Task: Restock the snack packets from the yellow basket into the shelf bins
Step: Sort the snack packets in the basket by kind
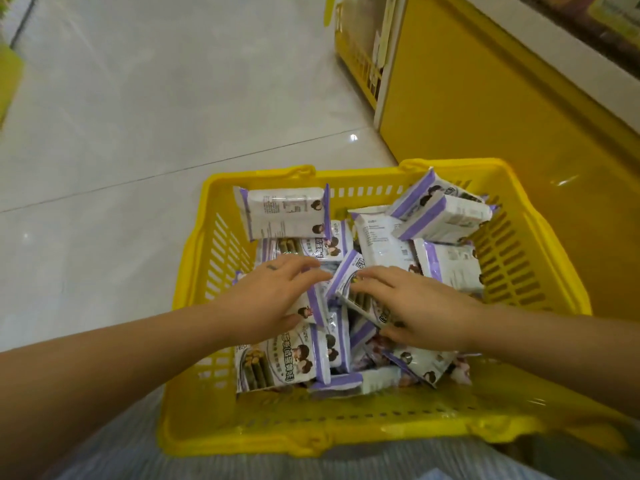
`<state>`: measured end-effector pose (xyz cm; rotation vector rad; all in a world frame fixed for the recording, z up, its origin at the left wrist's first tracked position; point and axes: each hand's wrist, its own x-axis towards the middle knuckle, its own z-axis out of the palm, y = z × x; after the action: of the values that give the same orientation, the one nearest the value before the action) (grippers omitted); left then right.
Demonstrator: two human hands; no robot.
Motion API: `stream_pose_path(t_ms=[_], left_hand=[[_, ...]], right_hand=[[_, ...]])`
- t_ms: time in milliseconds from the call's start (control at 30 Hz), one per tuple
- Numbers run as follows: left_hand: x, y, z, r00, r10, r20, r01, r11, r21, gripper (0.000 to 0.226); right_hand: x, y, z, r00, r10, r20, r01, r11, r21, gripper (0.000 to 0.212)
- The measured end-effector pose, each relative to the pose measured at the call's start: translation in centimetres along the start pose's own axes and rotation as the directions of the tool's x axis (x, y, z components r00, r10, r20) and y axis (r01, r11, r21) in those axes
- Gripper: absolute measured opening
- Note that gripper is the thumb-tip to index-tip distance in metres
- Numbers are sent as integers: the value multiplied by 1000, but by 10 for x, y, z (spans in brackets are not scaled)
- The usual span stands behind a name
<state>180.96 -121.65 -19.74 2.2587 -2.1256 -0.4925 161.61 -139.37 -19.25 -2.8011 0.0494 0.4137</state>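
While both hands reach down into it, the yellow basket point(194, 271) stands on the pale tiled floor point(138, 133), just beside the yellow base of a shelf unit point(485, 140). Many white and purple snack packets point(287, 216) lie inside the basket in a loose heap; some are flat, and some lean against the far wall. None of them is out of the basket.

The left hand point(273, 299) lies on the packets at the middle left of the heap. Its fingers point(298, 268) are nearly straight and side by side, and the thumb rests on a packet lower down. A small dark mark shows on the index finger.

The right hand point(415, 306) is near the left one, not touching it. Its fingers point(374, 282) are a little spread over the face of a tilted packet point(343, 277), with the thumb at that packet's lower end. It seems to pinch this packet, though the picture is slightly blurred here.

Striped cloth point(121, 455) shows at the bottom edge.
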Motion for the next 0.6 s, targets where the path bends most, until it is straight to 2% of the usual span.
stream_pose_path(t_ms=[133,233,333,467,600], left_hand=[[13,-18,-3,989,-137,51,142,984,-108,84],[19,-29,-3,981,-161,111,175,976,-127,86],[20,-31,0,985,-135,106,143,987,-72,88],[15,-32,7,983,-137,122,150,983,-106,84],[11,-33,6,982,-128,141,143,985,-99,70]], right_hand=[[35,0,-9,984,86,157,-57,982,-180,94],[54,1,-16,951,113,288,-25,957,-291,101],[61,1,-20,939,91,332,24,944,-329,98],[59,-5,-24,915,62,398,114,907,-404,100],[59,-16,-28,881,34,471,205,871,-447,83]])
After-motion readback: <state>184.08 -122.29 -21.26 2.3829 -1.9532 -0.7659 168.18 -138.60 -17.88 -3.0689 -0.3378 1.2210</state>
